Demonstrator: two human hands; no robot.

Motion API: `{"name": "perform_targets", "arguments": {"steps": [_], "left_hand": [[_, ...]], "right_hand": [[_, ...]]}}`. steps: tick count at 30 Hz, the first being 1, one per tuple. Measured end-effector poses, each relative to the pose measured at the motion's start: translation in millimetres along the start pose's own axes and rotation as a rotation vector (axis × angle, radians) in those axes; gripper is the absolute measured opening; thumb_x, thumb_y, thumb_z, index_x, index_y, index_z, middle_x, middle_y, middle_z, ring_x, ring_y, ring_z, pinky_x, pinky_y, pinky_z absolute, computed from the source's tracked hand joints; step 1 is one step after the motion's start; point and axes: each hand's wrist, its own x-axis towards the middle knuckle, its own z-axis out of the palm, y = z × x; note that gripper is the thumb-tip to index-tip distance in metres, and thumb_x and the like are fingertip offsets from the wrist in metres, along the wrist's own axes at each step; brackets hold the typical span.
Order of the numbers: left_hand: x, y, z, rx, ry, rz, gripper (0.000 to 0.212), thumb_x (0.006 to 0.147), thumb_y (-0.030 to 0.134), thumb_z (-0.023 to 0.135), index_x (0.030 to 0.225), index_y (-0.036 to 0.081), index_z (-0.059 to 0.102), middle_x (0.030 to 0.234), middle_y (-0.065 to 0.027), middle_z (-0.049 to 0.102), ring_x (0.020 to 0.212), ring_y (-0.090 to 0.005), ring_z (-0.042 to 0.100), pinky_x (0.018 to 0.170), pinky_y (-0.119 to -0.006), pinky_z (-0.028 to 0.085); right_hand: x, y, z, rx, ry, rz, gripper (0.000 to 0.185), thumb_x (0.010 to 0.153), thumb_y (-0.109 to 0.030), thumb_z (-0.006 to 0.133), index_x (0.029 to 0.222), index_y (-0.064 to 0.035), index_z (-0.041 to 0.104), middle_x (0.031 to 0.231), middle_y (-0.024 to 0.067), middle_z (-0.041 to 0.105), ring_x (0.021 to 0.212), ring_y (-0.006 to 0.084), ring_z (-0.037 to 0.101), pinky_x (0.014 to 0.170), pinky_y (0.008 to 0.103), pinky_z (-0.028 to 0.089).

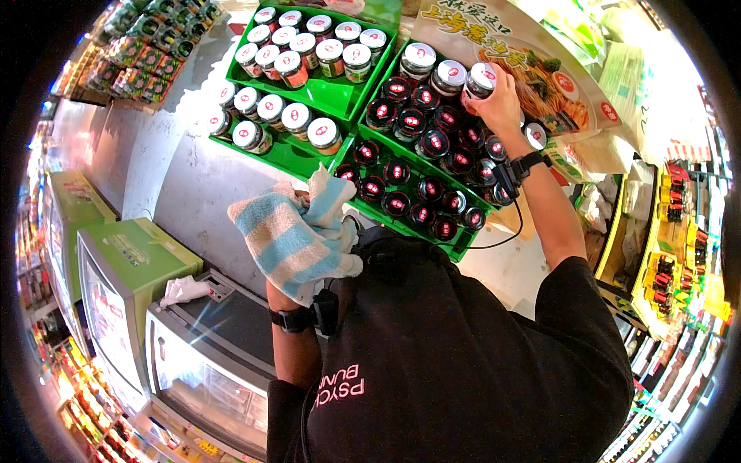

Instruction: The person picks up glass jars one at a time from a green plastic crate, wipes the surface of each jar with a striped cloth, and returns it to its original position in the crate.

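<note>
My right hand (502, 107) grips a white-lidded glass jar (480, 81) at the back row of the green display stand (333, 95). Two more white-lidded jars (450, 75) stand to its left in that row. Several black-lidded jars (432, 143) fill the tier just in front, and more black-lidded jars (396, 204) occupy the lower tier. A blue-and-white striped towel (289, 231) drapes over my left hand (303, 198) and hides most of it. That hand holds the towel in front of my chest, near the stand's front edge.
White-lidded jars (303, 49) stand on the stand's left tiers. A printed display board (538, 81) rises behind the right side. Glass-fronted chillers (139, 249) are at the left, one with a crumpled white tissue (184, 290) on top. Stocked shelves (666, 260) line the right.
</note>
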Motion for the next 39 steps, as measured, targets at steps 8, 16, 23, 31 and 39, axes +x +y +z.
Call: {"name": "perform_targets", "arguments": {"steps": [8,16,23,31,39], "left_hand": [[2,-3,-8,0.086,0.033,0.013,0.045,0.087,0.018,0.072,0.126,0.003,0.054,0.116,-0.0104,0.063,0.100,-0.0205,0.061,0.083,-0.033,0.054],[2,-8,-14,0.104,0.051,0.011,0.043,0.088,0.017,0.070,0.126,0.003,0.053,0.116,-0.0104,0.063,0.100,-0.0199,0.061,0.083,-0.032,0.054],[3,-11,-17,0.095,0.046,0.004,0.042,0.089,0.016,0.068,0.125,0.003,0.053,0.117,-0.0103,0.062,0.100,-0.0194,0.061,0.082,-0.032,0.054],[-1,-15,-26,0.069,0.051,-0.007,0.040,0.090,0.015,0.066,0.125,0.003,0.053,0.118,-0.0103,0.062,0.099,-0.0189,0.061,0.081,-0.032,0.054],[-5,-23,-30,0.054,0.058,-0.001,0.038,0.091,0.015,0.065,0.125,0.003,0.053,0.119,-0.0103,0.061,0.099,-0.0183,0.061,0.080,-0.031,0.054]], "right_hand": [[-2,-6,-4,-0.209,-0.249,0.095,0.090,0.065,-0.037,0.086,0.137,-0.0088,0.039,0.130,0.0191,0.052,0.109,0.0414,0.060,0.088,0.0485,0.051],[8,-11,-10,-0.334,-0.354,-0.061,0.082,0.067,-0.032,0.084,0.135,-0.0113,0.043,0.121,0.0181,0.057,0.116,0.0361,0.056,0.096,0.0466,0.045],[12,10,3,-0.411,-0.389,-0.159,0.067,0.069,-0.022,0.079,0.127,-0.0103,0.047,0.112,0.0178,0.059,0.107,0.0379,0.059,0.092,0.0483,0.046],[10,12,9,-0.644,-0.450,-0.245,0.061,0.069,-0.025,0.078,0.120,-0.0090,0.047,0.113,0.0152,0.059,0.109,0.0339,0.058,0.093,0.0460,0.045],[20,-17,8,-0.612,-0.301,-0.398,0.061,0.076,-0.019,0.072,0.129,-0.0075,0.047,0.120,0.0180,0.052,0.116,0.0350,0.052,0.093,0.0480,0.045]]}}
